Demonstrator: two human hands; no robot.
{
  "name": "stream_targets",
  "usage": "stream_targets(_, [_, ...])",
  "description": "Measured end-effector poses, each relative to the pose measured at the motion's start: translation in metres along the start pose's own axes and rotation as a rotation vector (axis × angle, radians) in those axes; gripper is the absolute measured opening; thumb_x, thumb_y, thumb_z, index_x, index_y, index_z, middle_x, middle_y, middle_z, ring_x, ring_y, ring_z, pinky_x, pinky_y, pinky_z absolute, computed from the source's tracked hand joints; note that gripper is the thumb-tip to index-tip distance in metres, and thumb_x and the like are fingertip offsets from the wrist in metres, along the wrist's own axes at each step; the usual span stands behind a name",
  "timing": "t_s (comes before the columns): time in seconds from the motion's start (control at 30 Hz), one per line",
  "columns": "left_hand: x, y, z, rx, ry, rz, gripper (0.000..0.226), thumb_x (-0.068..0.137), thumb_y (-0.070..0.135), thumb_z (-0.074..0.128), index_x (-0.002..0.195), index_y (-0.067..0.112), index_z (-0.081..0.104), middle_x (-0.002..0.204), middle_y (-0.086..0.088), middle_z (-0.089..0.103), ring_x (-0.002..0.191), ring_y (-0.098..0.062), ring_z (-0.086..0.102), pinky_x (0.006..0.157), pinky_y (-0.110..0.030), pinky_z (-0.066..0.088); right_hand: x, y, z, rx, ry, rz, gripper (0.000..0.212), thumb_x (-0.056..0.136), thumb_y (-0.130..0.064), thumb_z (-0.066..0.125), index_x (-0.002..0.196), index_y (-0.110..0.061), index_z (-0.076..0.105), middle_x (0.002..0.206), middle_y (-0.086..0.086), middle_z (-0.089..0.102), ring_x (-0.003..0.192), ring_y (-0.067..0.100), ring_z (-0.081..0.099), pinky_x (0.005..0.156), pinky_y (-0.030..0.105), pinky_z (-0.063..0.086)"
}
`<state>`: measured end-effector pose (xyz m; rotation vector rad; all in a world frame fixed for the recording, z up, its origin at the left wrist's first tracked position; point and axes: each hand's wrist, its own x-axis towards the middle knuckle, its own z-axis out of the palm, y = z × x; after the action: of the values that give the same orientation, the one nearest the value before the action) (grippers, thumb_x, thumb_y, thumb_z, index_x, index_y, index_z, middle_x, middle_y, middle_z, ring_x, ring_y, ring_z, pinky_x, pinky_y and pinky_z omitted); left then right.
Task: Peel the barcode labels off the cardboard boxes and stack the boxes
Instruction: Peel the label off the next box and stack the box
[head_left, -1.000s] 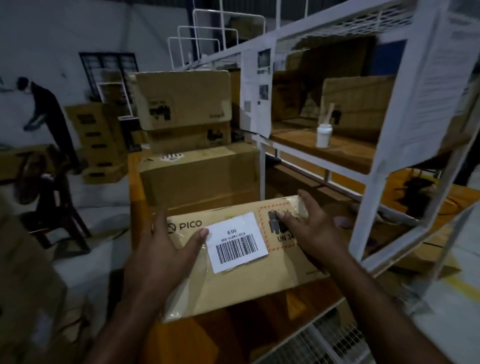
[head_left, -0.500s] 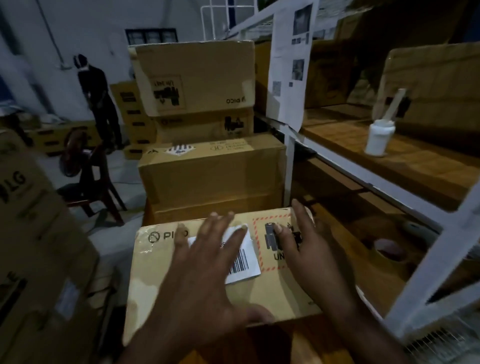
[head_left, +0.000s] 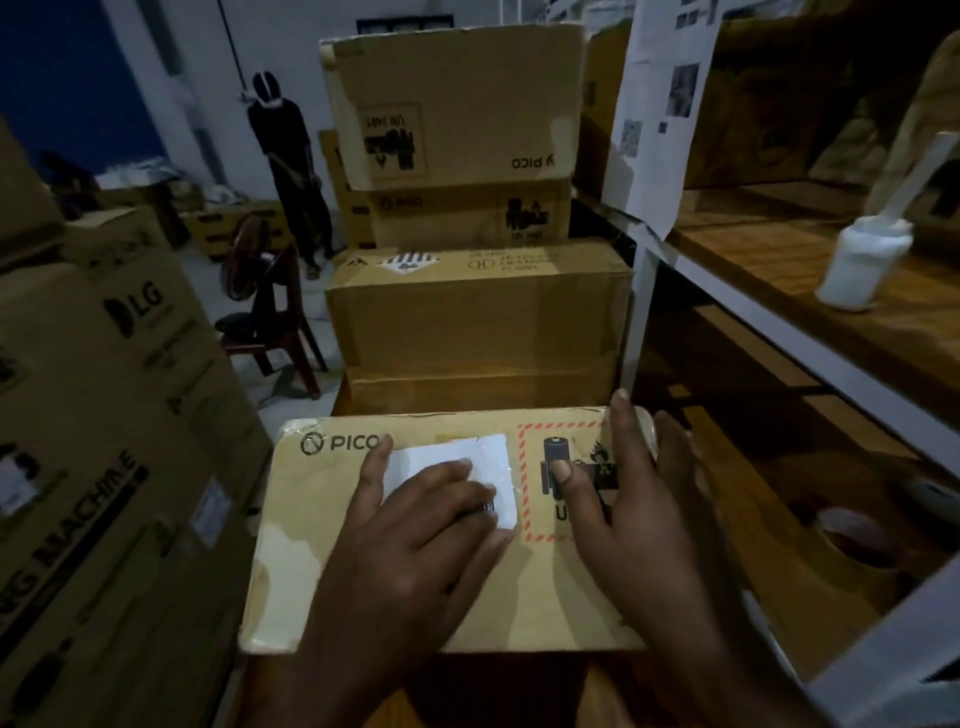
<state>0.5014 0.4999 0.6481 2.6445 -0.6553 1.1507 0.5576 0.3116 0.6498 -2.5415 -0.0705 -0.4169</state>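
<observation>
A flat PICO cardboard box (head_left: 524, 597) lies in front of me with its printed top up. A white barcode label (head_left: 452, 460) is stuck near the middle of that top. My left hand (head_left: 415, 545) lies over the label's lower part, fingers bent onto it, covering most of the barcode. My right hand (head_left: 628, 499) rests on the box's right side over the red-dashed battery mark (head_left: 550, 452), thumb pressed down, fingers around the far right corner. Behind it rises a stack of PICO boxes (head_left: 478, 306).
LG cartons (head_left: 104, 415) stand close on the left. A white metal shelf frame (head_left: 641, 291) with wooden boards is on the right, holding a white bottle (head_left: 862, 265) and a tape roll (head_left: 857, 540). A person (head_left: 288, 171) and a chair (head_left: 275, 322) are at the back.
The view has moved closer and lower over the box. My left hand slid from the box's left edge onto the label and curled its fingers. My right hand stays on the right side.
</observation>
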Motion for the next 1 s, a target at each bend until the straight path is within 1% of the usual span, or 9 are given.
stream_targets(0.07, [0.001,-0.001,-0.002,-0.035,0.035,-0.022,0.013,0.091,0.025,0.069,0.087,0.015,0.077,0.101,0.003,0.073,0.101,-0.016,0.067,0.101,-0.054,0.042,-0.004,-0.002,-0.007,-0.029,0.064,-0.035,0.067,0.086,-0.065,0.037,0.146,-0.04,0.021,0.159,0.004,0.018,0.149,0.028,0.007,0.113,0.06,0.025])
stream_targets(0.13, [0.005,-0.002,-0.004,-0.063,0.013,-0.028,0.015,0.092,0.028,0.067,0.088,0.017,0.076,0.1,0.005,0.072,0.095,-0.014,0.066,0.095,-0.048,0.045,-0.011,-0.009,-0.012,0.042,0.226,-0.133,0.052,0.087,-0.052,0.048,0.132,-0.027,0.05,0.146,0.007,0.041,0.139,0.028,0.031,0.104,0.057,0.041])
stream_targets(0.23, [0.008,-0.005,-0.008,-0.076,-0.086,-0.02,0.025,0.088,0.041,0.068,0.096,0.019,0.076,0.105,0.006,0.071,0.098,-0.016,0.064,0.092,-0.046,0.045,-0.031,-0.023,-0.011,0.329,0.257,-0.216,0.029,0.091,-0.041,0.049,0.106,-0.023,0.067,0.107,-0.007,0.062,0.1,0.01,0.06,0.072,0.034,0.057])
stream_targets(0.33, [0.01,-0.008,-0.008,-0.064,-0.123,-0.024,0.028,0.087,0.046,0.069,0.099,0.021,0.074,0.108,0.007,0.07,0.099,-0.017,0.062,0.091,-0.044,0.045,-0.039,-0.028,-0.004,0.525,0.172,-0.045,0.021,0.089,-0.04,0.054,0.095,-0.028,0.07,0.092,-0.017,0.066,0.087,0.003,0.066,0.066,0.028,0.058])
stream_targets(0.53, [0.014,-0.005,-0.002,-0.045,-0.032,-0.037,0.013,0.091,0.029,0.064,0.09,0.021,0.074,0.1,0.007,0.07,0.091,-0.02,0.064,0.081,-0.043,0.045,-0.039,-0.03,-0.009,0.776,0.026,0.125,0.014,0.085,-0.039,0.06,0.085,-0.03,0.071,0.073,-0.002,0.072,0.063,0.016,0.068,0.054,0.041,0.057])
stream_targets(0.63, [0.013,-0.003,-0.001,-0.076,-0.002,-0.114,0.016,0.092,0.028,0.059,0.087,0.02,0.071,0.096,0.008,0.069,0.087,-0.019,0.063,0.08,-0.043,0.045,-0.035,-0.033,-0.013,0.875,-0.07,0.214,0.016,0.091,-0.027,0.061,0.078,-0.027,0.071,0.068,0.005,0.07,0.055,0.016,0.065,0.05,0.032,0.05])
stream_targets(0.73, [0.013,-0.005,-0.002,-0.166,0.017,-0.184,0.014,0.089,0.028,0.056,0.084,0.022,0.067,0.092,0.012,0.067,0.086,-0.013,0.061,0.08,-0.038,0.043,-0.027,-0.038,-0.019,0.927,-0.181,0.283,0.022,0.093,-0.026,0.061,0.073,-0.021,0.07,0.064,0.011,0.069,0.051,0.022,0.063,0.051,0.033,0.051])
stream_targets(0.83, [0.015,-0.009,-0.001,-0.274,0.027,-0.25,0.012,0.088,0.029,0.055,0.081,0.024,0.064,0.089,0.017,0.064,0.086,-0.009,0.06,0.08,-0.035,0.042,-0.017,-0.046,-0.019,0.922,-0.26,0.313,0.025,0.091,-0.039,0.063,0.076,-0.02,0.068,0.063,0.011,0.069,0.051,0.025,0.064,0.054,0.037,0.052])
stream_targets(1.0, [0.015,-0.013,0.0,-0.346,0.026,-0.268,0.011,0.088,0.03,0.055,0.084,0.026,0.064,0.092,0.018,0.064,0.09,-0.006,0.061,0.085,-0.031,0.038,-0.002,-0.063,-0.014,0.763,-0.234,0.275,0.026,0.087,-0.043,0.068,0.081,-0.019,0.061,0.059,0.008,0.069,0.047,0.023,0.066,0.05,0.039,0.058])
